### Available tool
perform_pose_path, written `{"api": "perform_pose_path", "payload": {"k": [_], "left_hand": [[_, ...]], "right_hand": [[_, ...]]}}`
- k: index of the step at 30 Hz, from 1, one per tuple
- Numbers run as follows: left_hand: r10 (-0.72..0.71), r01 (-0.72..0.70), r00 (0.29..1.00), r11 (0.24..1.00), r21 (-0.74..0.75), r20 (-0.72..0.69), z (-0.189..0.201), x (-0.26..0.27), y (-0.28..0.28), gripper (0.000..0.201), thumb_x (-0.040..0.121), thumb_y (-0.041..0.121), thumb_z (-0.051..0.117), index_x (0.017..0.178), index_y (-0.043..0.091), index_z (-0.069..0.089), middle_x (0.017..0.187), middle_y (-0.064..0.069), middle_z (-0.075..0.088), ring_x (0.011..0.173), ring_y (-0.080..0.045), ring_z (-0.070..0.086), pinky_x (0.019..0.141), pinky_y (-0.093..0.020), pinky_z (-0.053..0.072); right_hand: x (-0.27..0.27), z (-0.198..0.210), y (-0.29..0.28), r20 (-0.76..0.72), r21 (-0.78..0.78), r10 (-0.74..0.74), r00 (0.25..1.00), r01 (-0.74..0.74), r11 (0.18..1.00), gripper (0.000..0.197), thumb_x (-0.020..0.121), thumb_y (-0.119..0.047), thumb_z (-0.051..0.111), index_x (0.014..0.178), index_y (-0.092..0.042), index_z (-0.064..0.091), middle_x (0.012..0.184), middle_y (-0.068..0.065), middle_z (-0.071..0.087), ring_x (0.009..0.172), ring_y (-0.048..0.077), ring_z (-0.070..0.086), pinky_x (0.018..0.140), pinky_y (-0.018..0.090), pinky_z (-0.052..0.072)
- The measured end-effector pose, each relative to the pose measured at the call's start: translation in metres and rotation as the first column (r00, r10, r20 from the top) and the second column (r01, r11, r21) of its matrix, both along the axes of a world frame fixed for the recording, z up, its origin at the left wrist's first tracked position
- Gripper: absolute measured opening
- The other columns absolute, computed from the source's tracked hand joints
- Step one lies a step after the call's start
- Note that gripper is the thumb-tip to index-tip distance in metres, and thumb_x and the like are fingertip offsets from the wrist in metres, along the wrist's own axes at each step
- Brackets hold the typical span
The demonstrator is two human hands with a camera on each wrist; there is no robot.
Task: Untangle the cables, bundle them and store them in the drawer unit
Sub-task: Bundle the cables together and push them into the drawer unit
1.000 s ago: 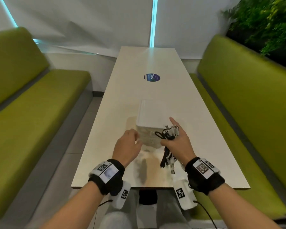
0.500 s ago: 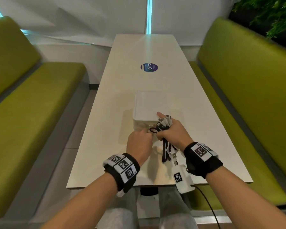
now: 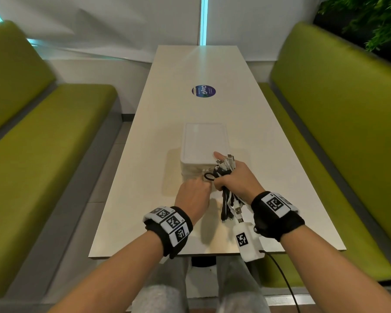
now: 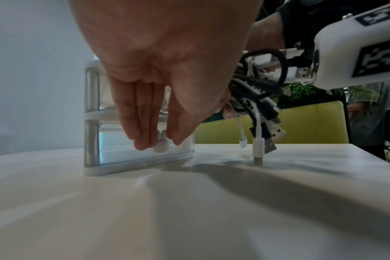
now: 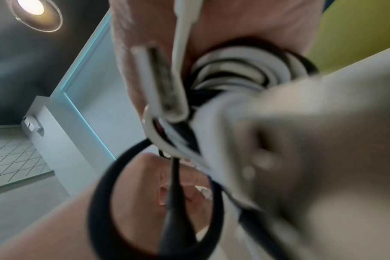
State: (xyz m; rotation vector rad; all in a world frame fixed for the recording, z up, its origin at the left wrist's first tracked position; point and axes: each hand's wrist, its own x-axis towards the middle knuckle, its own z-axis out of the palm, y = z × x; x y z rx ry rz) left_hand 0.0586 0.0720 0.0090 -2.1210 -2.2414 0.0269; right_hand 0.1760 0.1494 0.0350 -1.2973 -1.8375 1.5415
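Note:
A small white drawer unit (image 3: 204, 145) with clear drawers stands mid-table. My left hand (image 3: 195, 190) is at its front, low down; in the left wrist view its fingers and thumb pinch the small white knob (image 4: 160, 148) of the bottom drawer. The drawer looks closed. Just to the right, my right hand (image 3: 233, 179) grips a bundle of black and white USB cables (image 3: 224, 172), plugs sticking up past the fist and others hanging down (image 4: 258, 140) to the tabletop. A black elastic loop (image 5: 100, 202) sticks out of the bundle toward the left hand.
The long white table (image 3: 145, 177) carries a round blue sticker (image 3: 203, 91) beyond the unit. Green benches (image 3: 43, 143) run along both sides, with a white wall at the far end and plants (image 3: 370, 19) at the upper right. The near table edge is under my wrists.
My left hand moved from the unit's left side to its front and took hold of the bottom drawer knob. My right hand, still gripping the bundle, shifted slightly nearer the unit's front corner.

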Motion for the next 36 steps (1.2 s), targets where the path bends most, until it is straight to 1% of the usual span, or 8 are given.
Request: {"api": "perform_pose_path", "payload": {"k": [5, 11, 16, 20, 23, 26, 30, 36], "left_hand": [[-0.017, 0.018, 0.999, 0.999, -0.037, 0.036, 0.006, 0.005, -0.011, 0.021, 0.098, 0.015, 0.045, 0.107, 0.011, 0.064, 0.097, -0.008, 0.064, 0.086, -0.026, 0.062, 0.063, -0.030, 0.036], [-0.068, 0.071, 0.997, 0.986, -0.151, 0.023, 0.019, 0.022, -0.040, 0.021, 0.096, 0.016, 0.043, 0.095, 0.007, 0.062, 0.094, -0.013, 0.063, 0.088, -0.032, 0.061, 0.063, -0.035, 0.034], [-0.093, 0.104, 0.994, 0.969, -0.223, 0.058, 0.021, 0.029, -0.062, 0.022, 0.096, 0.015, 0.039, 0.098, 0.006, 0.060, 0.098, -0.013, 0.061, 0.091, -0.032, 0.058, 0.067, -0.035, 0.035], [-0.077, 0.102, 0.989, 0.974, -0.203, 0.127, 0.016, 0.019, -0.066, 0.026, 0.096, 0.018, 0.040, 0.104, 0.009, 0.062, 0.100, -0.010, 0.063, 0.091, -0.031, 0.060, 0.072, -0.036, 0.042], [-0.094, 0.117, 0.977, 0.986, -0.116, 0.190, 0.020, 0.008, -0.067, 0.030, 0.096, 0.026, 0.040, 0.105, 0.016, 0.067, 0.097, -0.005, 0.066, 0.087, -0.028, 0.062, 0.067, -0.033, 0.038], [-0.035, 0.020, 0.964, 0.998, 0.058, 0.265, 0.024, -0.009, -0.066, 0.030, 0.097, 0.033, 0.041, 0.108, 0.026, 0.068, 0.100, 0.006, 0.066, 0.090, -0.019, 0.061, 0.067, -0.030, 0.040], [-0.004, 0.014, 0.961, 0.999, -0.036, 0.278, 0.012, -0.024, -0.066, 0.032, 0.099, 0.029, 0.044, 0.123, 0.028, 0.064, 0.119, 0.006, 0.062, 0.108, -0.020, 0.054, 0.082, -0.031, 0.041], [-0.027, 0.039, 0.957, 0.999, -0.034, 0.290, 0.008, -0.032, -0.065, 0.040, 0.098, 0.013, 0.042, 0.126, 0.031, 0.063, 0.122, 0.006, 0.063, 0.109, -0.022, 0.057, 0.082, -0.031, 0.041]], "right_hand": [[0.001, 0.002, 0.000, 0.002, -0.006, 0.000, 1.000, 0.000, 1.000, 0.083, 0.055, 0.002, 0.063, 0.129, -0.036, 0.056, 0.079, -0.026, 0.057, 0.065, 0.001, 0.054, 0.061, 0.021, 0.044], [0.000, 0.005, -0.001, 0.017, 0.003, -0.008, 1.000, 0.008, 1.000, 0.084, 0.054, 0.001, 0.062, 0.128, -0.039, 0.057, 0.080, -0.017, 0.066, 0.063, 0.010, 0.053, 0.060, 0.026, 0.047], [0.000, 0.007, -0.004, 0.042, 0.023, 0.012, 0.999, -0.013, 1.000, 0.083, 0.053, -0.002, 0.062, 0.128, -0.038, 0.057, 0.110, -0.011, 0.068, 0.066, 0.014, 0.058, 0.057, 0.025, 0.048], [0.000, 0.012, -0.005, 0.090, 0.033, 0.029, 0.995, -0.032, 0.999, 0.088, 0.055, -0.003, 0.062, 0.134, -0.041, 0.050, 0.105, -0.005, 0.069, 0.066, 0.014, 0.058, 0.057, 0.025, 0.049], [0.000, 0.018, -0.010, 0.127, 0.076, 0.028, 0.991, -0.038, 0.996, 0.088, 0.058, -0.005, 0.063, 0.137, -0.040, 0.046, 0.105, -0.010, 0.067, 0.069, 0.014, 0.061, 0.059, 0.027, 0.051], [-0.001, 0.030, -0.023, 0.154, 0.209, 0.000, 0.988, -0.032, 0.977, 0.072, 0.063, -0.010, 0.065, 0.126, -0.043, 0.051, 0.096, -0.009, 0.068, 0.068, 0.015, 0.063, 0.059, 0.031, 0.053], [-0.017, 0.040, -0.039, 0.272, 0.312, 0.042, 0.961, -0.129, 0.941, 0.036, 0.067, -0.018, 0.066, 0.097, -0.031, 0.052, 0.080, -0.002, 0.065, 0.069, 0.019, 0.061, 0.060, 0.036, 0.050], [-0.051, 0.028, -0.030, 0.501, 0.280, 0.077, 0.862, -0.245, 0.928, 0.027, 0.068, -0.019, 0.064, 0.090, -0.015, 0.050, 0.076, 0.003, 0.061, 0.063, 0.019, 0.058, 0.049, 0.026, 0.038]]}}
